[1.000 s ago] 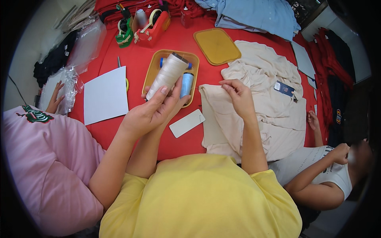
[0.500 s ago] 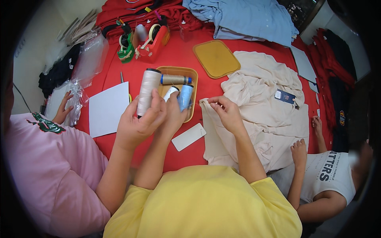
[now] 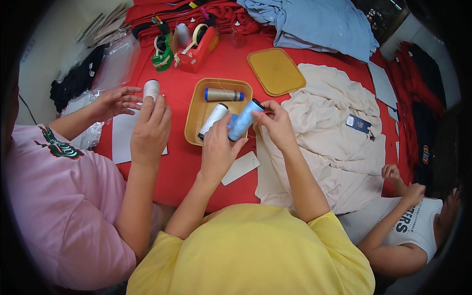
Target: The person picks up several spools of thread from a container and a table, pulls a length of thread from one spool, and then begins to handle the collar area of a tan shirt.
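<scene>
A light-blue thread spool is tilted over the front right of a yellow plastic box. My right hand pinches its dark upper end, while my left hand closes around the lower end between thumb and fingers. Inside the box, a white thread spool leans beside my left fingers, and a beige spool with blue ends lies at the back. Another bit of blue shows behind the held spool, mostly hidden. A cream garment with a dark tag lies right of my right hand.
A person in pink at left holds a pale thread spool over white paper. Tape dispensers, a yellow lid and blue shirts lie farther back. A white tag is near me; another person sits at right.
My right hand has left the cream garment's edge and moved left onto the blue spool, now raised and tilted. The person at left has carried the pale spool away leftward.
</scene>
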`<move>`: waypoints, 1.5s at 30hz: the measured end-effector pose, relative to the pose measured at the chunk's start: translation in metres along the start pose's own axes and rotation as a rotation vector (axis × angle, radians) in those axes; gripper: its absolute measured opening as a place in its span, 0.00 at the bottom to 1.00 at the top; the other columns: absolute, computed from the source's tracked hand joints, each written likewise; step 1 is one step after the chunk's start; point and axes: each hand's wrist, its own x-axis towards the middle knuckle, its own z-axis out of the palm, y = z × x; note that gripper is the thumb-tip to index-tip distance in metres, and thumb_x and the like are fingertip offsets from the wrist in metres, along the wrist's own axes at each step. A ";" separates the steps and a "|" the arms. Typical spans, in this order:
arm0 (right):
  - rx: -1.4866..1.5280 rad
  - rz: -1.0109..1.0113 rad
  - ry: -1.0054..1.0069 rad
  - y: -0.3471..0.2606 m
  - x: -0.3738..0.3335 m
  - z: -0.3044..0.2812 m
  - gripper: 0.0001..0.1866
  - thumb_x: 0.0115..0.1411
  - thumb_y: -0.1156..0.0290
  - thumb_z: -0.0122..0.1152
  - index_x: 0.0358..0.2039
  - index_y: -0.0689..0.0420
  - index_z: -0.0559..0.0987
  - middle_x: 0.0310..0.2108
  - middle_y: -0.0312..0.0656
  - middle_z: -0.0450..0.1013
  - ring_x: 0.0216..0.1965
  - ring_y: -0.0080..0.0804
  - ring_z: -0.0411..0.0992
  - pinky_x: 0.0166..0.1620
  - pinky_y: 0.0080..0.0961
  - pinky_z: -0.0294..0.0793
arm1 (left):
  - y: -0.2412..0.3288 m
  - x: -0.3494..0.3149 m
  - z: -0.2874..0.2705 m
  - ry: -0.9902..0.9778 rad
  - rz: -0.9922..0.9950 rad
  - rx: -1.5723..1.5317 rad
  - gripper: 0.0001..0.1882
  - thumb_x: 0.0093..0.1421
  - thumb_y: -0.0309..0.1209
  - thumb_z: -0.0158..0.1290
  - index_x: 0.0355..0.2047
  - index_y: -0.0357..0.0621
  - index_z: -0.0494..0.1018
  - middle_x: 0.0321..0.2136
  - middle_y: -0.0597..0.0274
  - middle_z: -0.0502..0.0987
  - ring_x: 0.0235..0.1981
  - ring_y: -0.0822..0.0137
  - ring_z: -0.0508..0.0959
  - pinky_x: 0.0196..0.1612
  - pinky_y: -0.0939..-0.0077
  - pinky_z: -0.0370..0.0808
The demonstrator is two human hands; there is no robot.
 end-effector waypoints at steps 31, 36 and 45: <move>0.016 -0.108 0.059 -0.006 0.005 -0.038 0.15 0.57 0.67 0.60 0.38 0.67 0.74 0.34 0.46 0.74 0.34 0.29 0.74 0.39 0.24 0.75 | -0.041 0.035 -0.051 -0.177 -0.144 0.141 0.13 0.56 0.22 0.47 0.41 0.41 0.74 0.36 0.54 0.76 0.40 0.54 0.73 0.47 0.62 0.68; 0.054 -0.110 0.044 -0.024 0.000 -0.032 0.16 0.56 0.67 0.62 0.38 0.67 0.74 0.32 0.44 0.74 0.33 0.27 0.73 0.38 0.22 0.73 | -0.043 0.040 -0.042 -0.203 -0.150 0.324 0.14 0.56 0.33 0.53 0.41 0.39 0.72 0.36 0.50 0.76 0.39 0.53 0.76 0.42 0.62 0.72; -0.123 -0.180 0.068 -0.033 -0.004 -0.043 0.16 0.53 0.66 0.65 0.36 0.63 0.75 0.30 0.39 0.73 0.31 0.22 0.69 0.35 0.20 0.67 | -0.044 0.060 -0.011 -0.399 -0.191 0.468 0.26 0.53 0.40 0.57 0.49 0.40 0.68 0.35 0.46 0.77 0.38 0.51 0.78 0.41 0.61 0.74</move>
